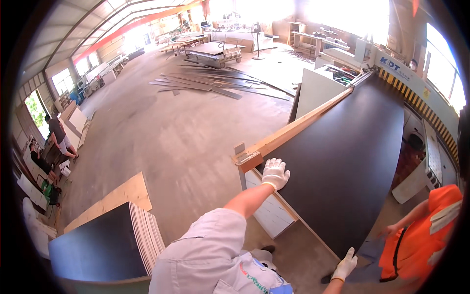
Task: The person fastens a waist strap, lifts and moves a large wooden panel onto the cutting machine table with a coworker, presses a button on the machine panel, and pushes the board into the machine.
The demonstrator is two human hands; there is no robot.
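A large black panel (338, 157) reaches from in front of me toward the machine at the far right. My left hand (276, 175), in a white glove, lies on its top near the near left corner, fingers stretched out and nothing in its grasp. At the near right corner my right hand (345, 265), also gloved in white, is closed on the panel's edge. Part of its fingers is hidden there. The panel's left side runs along a wooden beam (284, 138) with a brown block (250, 161) at its end. Below the panel shows a white marbled board (274, 215).
Stacked black panels (98, 245) stand at lower left. A person in an orange vest (421, 240) is close on my right. The machine (421, 81) has a black-and-yellow striped guard. Loose strips (210, 81) and a panel cart (215, 51) are farther off. Two people are at far left.
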